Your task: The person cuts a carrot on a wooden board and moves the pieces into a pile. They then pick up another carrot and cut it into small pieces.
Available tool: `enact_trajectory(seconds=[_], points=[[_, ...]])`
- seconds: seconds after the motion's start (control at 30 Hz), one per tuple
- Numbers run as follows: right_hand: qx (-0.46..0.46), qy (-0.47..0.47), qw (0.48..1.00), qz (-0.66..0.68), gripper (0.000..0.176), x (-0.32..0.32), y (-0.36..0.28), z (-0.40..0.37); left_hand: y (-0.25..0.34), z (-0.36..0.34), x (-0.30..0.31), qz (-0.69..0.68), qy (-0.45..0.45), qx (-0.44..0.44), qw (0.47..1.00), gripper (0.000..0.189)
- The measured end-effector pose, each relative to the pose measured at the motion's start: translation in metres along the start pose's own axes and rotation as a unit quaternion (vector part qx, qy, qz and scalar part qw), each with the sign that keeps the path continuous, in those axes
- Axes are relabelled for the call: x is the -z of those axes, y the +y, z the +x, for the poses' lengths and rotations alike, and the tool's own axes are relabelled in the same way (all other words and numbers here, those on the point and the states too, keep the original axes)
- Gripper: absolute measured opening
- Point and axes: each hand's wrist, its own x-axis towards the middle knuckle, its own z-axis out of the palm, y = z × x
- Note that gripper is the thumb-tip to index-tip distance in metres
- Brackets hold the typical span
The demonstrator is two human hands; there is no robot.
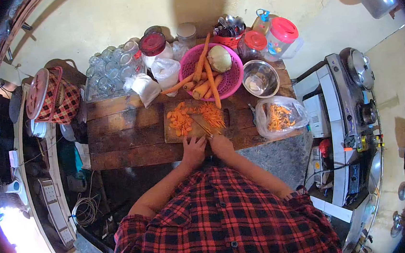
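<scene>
A wooden cutting board [172, 135] lies at the near edge of the table, with carrot slices [181, 120] on its left half and thin carrot strips [212, 114] on its right. My right hand [221, 145] is closed around the handle of a knife [202, 127], whose blade points away from me between the two piles. Beside it, my left hand [194, 150] rests with bent fingers on the board's near edge; whatever lies beneath the fingertips is hidden. Behind the board, a pink basket [238, 81] holds several whole carrots [202, 89] and a pale green round vegetable [219, 59].
Right of the board are a plastic bag [298, 113] of carrot pieces and a metal bowl [274, 84]. Glass jars [111, 69], white bags [165, 72] and red-lidded containers [282, 30] line the table's back. A stove [340, 80] stands at the right.
</scene>
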Motion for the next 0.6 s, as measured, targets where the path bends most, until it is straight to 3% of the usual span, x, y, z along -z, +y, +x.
enact_trajectory(seconds=[0.2,0.33,0.6], points=[[-0.043,0.031,0.998,-0.031,0.036,-0.005,0.002,-0.022,0.002,-0.001,0.005,-0.01,0.011,0.005,1.0,0.039],[-0.014,0.026,1.0,0.011,0.035,-0.004,-0.002,-0.006,0.0,-0.003,0.006,-0.01,0.018,-0.01,1.0,0.039],[-0.059,0.003,0.998,-0.011,0.034,-0.012,0.003,-0.013,-0.002,-0.005,0.0,0.005,-0.015,-0.009,1.0,0.039]])
